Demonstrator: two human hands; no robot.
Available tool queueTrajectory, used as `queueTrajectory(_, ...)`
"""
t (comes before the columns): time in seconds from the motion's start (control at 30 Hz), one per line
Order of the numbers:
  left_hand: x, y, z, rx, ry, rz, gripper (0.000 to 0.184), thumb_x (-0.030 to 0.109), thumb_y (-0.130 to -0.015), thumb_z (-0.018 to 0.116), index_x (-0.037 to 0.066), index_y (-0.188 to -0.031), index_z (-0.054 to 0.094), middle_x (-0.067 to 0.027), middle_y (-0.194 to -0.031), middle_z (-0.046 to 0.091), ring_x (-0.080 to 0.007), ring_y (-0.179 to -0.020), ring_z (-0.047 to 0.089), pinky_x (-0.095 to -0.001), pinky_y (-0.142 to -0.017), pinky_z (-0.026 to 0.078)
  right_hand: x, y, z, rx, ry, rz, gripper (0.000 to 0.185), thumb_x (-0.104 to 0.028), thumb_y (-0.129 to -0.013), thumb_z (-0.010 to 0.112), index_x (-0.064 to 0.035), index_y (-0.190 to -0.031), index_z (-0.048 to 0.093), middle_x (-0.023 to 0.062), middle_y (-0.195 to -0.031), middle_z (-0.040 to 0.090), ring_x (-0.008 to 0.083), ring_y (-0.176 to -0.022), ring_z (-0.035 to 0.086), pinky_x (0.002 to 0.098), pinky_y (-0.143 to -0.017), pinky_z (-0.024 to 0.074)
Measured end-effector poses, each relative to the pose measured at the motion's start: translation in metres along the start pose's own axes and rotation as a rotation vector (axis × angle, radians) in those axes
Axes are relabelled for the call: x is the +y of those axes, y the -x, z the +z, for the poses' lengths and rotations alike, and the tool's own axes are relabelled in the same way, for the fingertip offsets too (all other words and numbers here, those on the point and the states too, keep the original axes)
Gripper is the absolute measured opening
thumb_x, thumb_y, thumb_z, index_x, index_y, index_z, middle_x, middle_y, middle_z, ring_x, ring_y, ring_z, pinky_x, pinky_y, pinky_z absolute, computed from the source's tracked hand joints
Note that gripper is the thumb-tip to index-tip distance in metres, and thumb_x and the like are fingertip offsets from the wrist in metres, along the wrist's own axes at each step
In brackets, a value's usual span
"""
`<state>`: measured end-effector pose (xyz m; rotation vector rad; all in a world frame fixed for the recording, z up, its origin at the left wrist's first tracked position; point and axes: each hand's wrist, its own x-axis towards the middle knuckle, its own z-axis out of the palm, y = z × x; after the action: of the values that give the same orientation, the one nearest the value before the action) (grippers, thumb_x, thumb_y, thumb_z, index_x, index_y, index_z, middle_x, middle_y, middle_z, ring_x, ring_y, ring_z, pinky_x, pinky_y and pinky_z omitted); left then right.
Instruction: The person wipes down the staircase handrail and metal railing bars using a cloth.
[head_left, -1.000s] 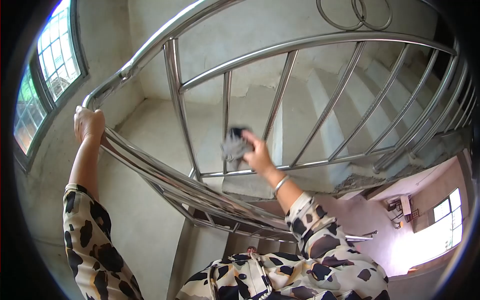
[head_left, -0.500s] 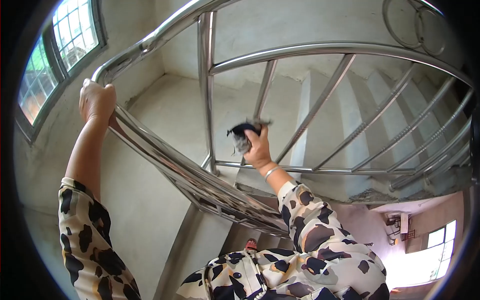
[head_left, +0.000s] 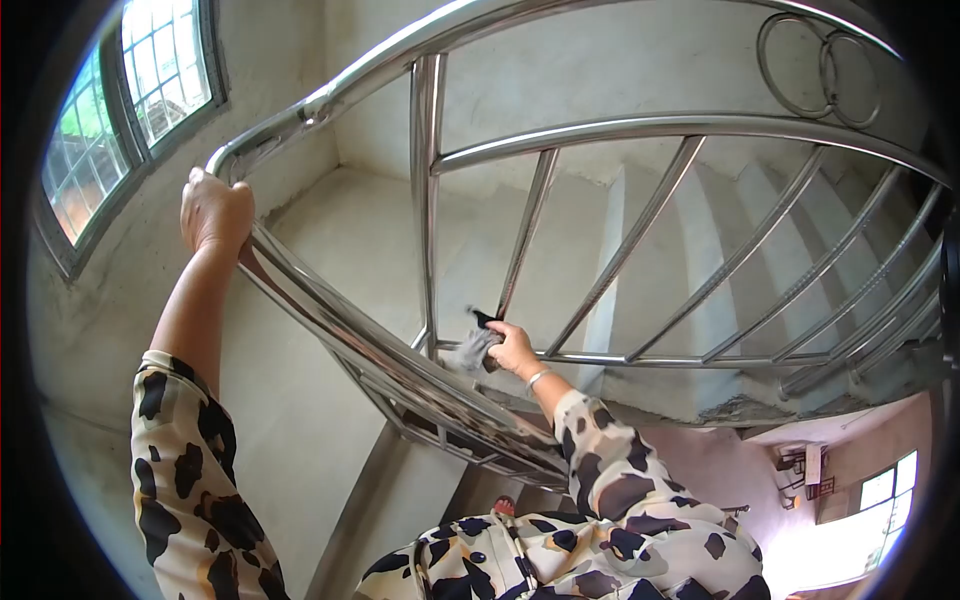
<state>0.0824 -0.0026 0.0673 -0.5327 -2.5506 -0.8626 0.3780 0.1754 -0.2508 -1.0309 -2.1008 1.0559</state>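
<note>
My left hand (head_left: 217, 210) is wrapped round the shiny metal handrail (head_left: 300, 290) at its bend on the left. A crumpled grey and black cloth (head_left: 478, 348) is gripped in my right hand (head_left: 512, 350), at the foot of a slanting baluster (head_left: 527, 235) near the bottom rail (head_left: 640, 358). The cloth looks blurred, and part of it is hidden by my fingers. A thick upright post (head_left: 425, 190) stands left of the cloth.
Beyond the railing, concrete stairs (head_left: 745, 245) climb to the right. A barred window (head_left: 165, 65) is at the upper left. Metal rings (head_left: 790, 65) decorate the upper right rail. Far below right are furniture (head_left: 812, 465) and a bright window.
My right hand has moved down along the baluster with the cloth, to the bottom rail. My left hand stays on the handrail. The view has shifted, bringing the railing slightly lower and rightward.
</note>
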Motion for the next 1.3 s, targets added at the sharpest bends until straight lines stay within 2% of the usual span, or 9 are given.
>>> queueTrajectory(0.1, 0.002, 0.001, -0.004, -0.023, 0.023, -0.015, 0.041, 0.020, -0.072, 0.055, -0.002, -0.106, 0.047, -0.0211, -0.108, 0.053, -0.0347, -0.102, 0.052, -0.0387, -0.087, 0.042, -0.050, -0.004, -0.032, 0.241, -0.052, -0.326, 0.044, -0.008, -0.058, 0.060, -0.0014, -0.101, 0.060, 0.0198, -0.094, 0.059, 0.0324, -0.086, 0.058, 0.0353, -0.079, 0.0466)
queueTrajectory(0.3, 0.000, 0.002, -0.004, -0.012, 0.053, -0.034, 0.040, 0.019, -0.072, 0.055, -0.001, -0.106, 0.048, -0.0197, -0.109, 0.053, -0.0337, -0.103, 0.052, -0.0377, -0.088, 0.042, -0.280, 0.000, -0.166, 0.578, 0.436, -1.058, 0.044, 0.001, -0.059, 0.056, -0.0034, -0.103, 0.058, 0.0202, -0.094, 0.054, 0.0383, -0.086, 0.055, 0.0375, -0.081, 0.0452)
queueTrajectory(0.5, 0.001, 0.006, -0.008, -0.012, 0.092, -0.027, 0.039, 0.018, -0.072, 0.055, 0.000, -0.105, 0.048, -0.0194, -0.110, 0.052, -0.0322, -0.105, 0.051, -0.0367, -0.089, 0.041, -0.324, -0.045, -0.207, 0.163, 1.240, -0.666, 0.040, -0.004, -0.058, 0.057, -0.0109, -0.097, 0.062, 0.0161, -0.089, 0.057, 0.0337, -0.084, 0.057, 0.0376, -0.073, 0.0473)
queueTrajectory(0.63, 0.002, 0.006, -0.009, -0.024, 0.082, -0.033, 0.038, 0.017, -0.072, 0.054, 0.000, -0.106, 0.048, -0.0198, -0.110, 0.052, -0.0320, -0.105, 0.051, -0.0363, -0.089, 0.041, -0.330, -0.082, -0.157, -0.024, 1.128, -0.569, 0.027, -0.008, -0.059, 0.056, -0.0115, -0.085, 0.065, 0.0145, -0.081, 0.061, 0.0331, -0.078, 0.059, 0.0386, -0.071, 0.0484)
queueTrajectory(0.7, 0.002, 0.004, -0.008, -0.019, 0.079, -0.028, 0.038, 0.016, -0.072, 0.053, -0.001, -0.106, 0.048, -0.0202, -0.110, 0.052, -0.0318, -0.105, 0.051, -0.0360, -0.090, 0.041, -0.317, -0.108, -0.112, 0.004, 1.100, -0.593, 0.022, -0.011, -0.061, 0.056, -0.0092, -0.079, 0.066, 0.0149, -0.079, 0.062, 0.0322, -0.077, 0.060, 0.0393, -0.067, 0.0486)
queueTrajectory(0.77, 0.004, 0.005, -0.011, -0.025, 0.089, -0.033, 0.038, 0.015, -0.072, 0.053, -0.001, -0.106, 0.048, -0.0203, -0.110, 0.052, -0.0318, -0.105, 0.051, -0.0359, -0.090, 0.041, -0.318, -0.100, -0.067, 0.376, 1.034, -0.467, 0.017, -0.015, -0.062, 0.056, -0.0073, -0.074, 0.066, 0.0152, -0.078, 0.061, 0.0313, -0.077, 0.060, 0.0378, -0.069, 0.0474)
queueTrajectory(0.83, 0.005, 0.008, -0.013, -0.030, 0.107, -0.043, 0.038, 0.015, -0.072, 0.052, -0.001, -0.106, 0.047, -0.0205, -0.110, 0.052, -0.0318, -0.105, 0.051, -0.0358, -0.090, 0.041, -0.318, -0.091, -0.057, 0.450, 1.136, -0.461, 0.018, -0.019, -0.071, 0.054, -0.0078, -0.076, 0.066, 0.0122, -0.086, 0.060, 0.0278, -0.089, 0.058, 0.0391, -0.073, 0.0408)
queueTrajectory(1.0, 0.001, 0.008, -0.012, -0.007, 0.104, 0.003, 0.039, 0.014, -0.072, 0.050, -0.001, -0.107, 0.047, -0.0211, -0.112, 0.051, -0.0330, -0.105, 0.051, -0.0362, -0.090, 0.041, -0.313, -0.076, -0.108, 0.122, 1.332, -0.626, 0.022, -0.016, -0.071, 0.057, -0.0167, -0.092, 0.063, 0.0099, -0.094, 0.058, 0.0275, -0.090, 0.058, 0.0384, -0.078, 0.0450)
queueTrajectory(1.3, 0.000, 0.003, -0.008, -0.014, 0.117, -0.026, 0.038, 0.015, -0.073, 0.051, -0.001, -0.107, 0.046, -0.0210, -0.112, 0.050, -0.0341, -0.106, 0.050, -0.0377, -0.090, 0.041, -0.332, 0.004, -0.297, 0.304, 1.235, -0.578, 0.034, -0.002, -0.064, 0.055, -0.0124, -0.095, 0.060, 0.0112, -0.098, 0.057, 0.0305, -0.090, 0.057, 0.0364, -0.075, 0.0480)
